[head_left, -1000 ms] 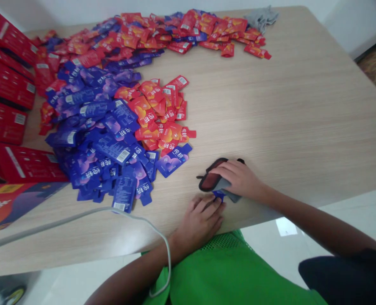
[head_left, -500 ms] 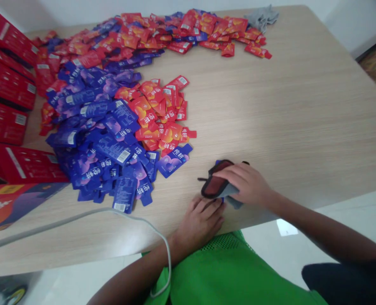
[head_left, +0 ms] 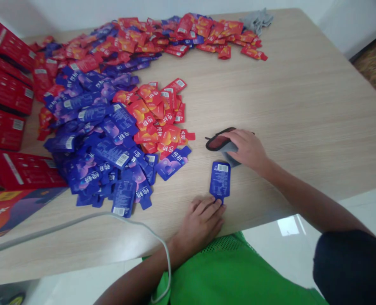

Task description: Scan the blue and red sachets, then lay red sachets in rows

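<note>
A blue pouch [head_left: 220, 180] with a barcode label lies flat, its narrow neck toward the person. My left hand [head_left: 203, 218] rests on the table with its fingers together, the fingertips pressing that neck down. Beyond the pouch, my right hand [head_left: 247, 148] is closed around a grey cloth pad [head_left: 221, 142] with a reddish-brown, black-edged face. Part of the pad is covered by the fingers. It is apart from the pouch, just past its barcode end.
Blue pouches [head_left: 102, 148] are heaped at the left, beside red-orange pouches [head_left: 156, 114]. A long mixed pile [head_left: 137, 38] runs along the back to a crumpled grey cloth [head_left: 258, 20]. Red boxes [head_left: 6, 84] stack at far left. A pale cable [head_left: 111, 214] crosses near the left forearm.
My right hand has moved away from the person with the pad, uncovering the blue pouch. My left hand has stayed at the neck end of the pouch. The view has shifted slightly.
</note>
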A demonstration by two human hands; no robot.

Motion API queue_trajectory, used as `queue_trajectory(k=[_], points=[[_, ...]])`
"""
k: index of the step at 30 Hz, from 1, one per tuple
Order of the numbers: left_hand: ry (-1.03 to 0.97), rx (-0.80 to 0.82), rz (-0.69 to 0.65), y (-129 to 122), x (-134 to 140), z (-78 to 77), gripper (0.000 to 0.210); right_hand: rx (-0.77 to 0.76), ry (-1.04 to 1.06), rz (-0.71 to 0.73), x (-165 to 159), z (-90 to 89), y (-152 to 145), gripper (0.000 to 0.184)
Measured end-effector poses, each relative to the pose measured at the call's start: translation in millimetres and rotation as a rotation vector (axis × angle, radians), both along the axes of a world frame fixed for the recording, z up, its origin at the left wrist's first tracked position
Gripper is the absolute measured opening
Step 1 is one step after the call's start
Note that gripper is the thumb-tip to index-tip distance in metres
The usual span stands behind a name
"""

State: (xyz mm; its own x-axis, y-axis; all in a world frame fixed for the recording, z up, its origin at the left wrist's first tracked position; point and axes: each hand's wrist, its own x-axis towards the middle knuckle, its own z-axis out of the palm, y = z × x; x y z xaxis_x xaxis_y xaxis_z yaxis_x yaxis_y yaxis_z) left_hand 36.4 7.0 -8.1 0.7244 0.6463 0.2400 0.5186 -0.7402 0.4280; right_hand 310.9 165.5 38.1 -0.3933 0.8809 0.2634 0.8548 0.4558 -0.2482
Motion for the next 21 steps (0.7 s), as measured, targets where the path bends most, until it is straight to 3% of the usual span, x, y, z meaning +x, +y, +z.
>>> queue_trajectory(k=[3, 5, 8, 10, 12, 15, 18, 21], points=[[0.008, -0.021, -0.009, 1, 0, 1.6, 0.038, 0.059, 0.13, -0.02, -3, 19.9, -24, 0.051], [0.014, -0.026, -0.01, 1, 0, 3.0, 0.038, 0.005, 0.153, 0.075, -10, 23.6, -53, 0.05], [0.043, -0.039, 0.003, 1, 0, 4.8, 0.036, -0.13, 0.113, 0.244, -23, 10.2, -92, 0.047], [0.062, -0.047, 0.01, 0, 1, 4.8, 0.035, -0.185, 0.088, 0.303, -29, -6.1, -104, 0.044], [0.053, -0.037, 0.007, 0, 1, 3.8, 0.035, -0.196, 0.07, 0.299, -30, -21.1, -97, 0.042], [0.031, -0.02, -0.005, -2, 0, 1.6, 0.038, -0.153, 0.029, 0.19, -20, -31.7, -61, 0.045], [0.035, -0.013, -0.007, -1, -1, 3.0, 0.037, -0.09, -0.02, 0.045, 0, -25.7, -16, 0.046], [0.064, -0.01, -0.011, 3, 2, 11.3, 0.039, 0.032, 0.07, -0.11, 21, -9.2, 6, 0.047]])
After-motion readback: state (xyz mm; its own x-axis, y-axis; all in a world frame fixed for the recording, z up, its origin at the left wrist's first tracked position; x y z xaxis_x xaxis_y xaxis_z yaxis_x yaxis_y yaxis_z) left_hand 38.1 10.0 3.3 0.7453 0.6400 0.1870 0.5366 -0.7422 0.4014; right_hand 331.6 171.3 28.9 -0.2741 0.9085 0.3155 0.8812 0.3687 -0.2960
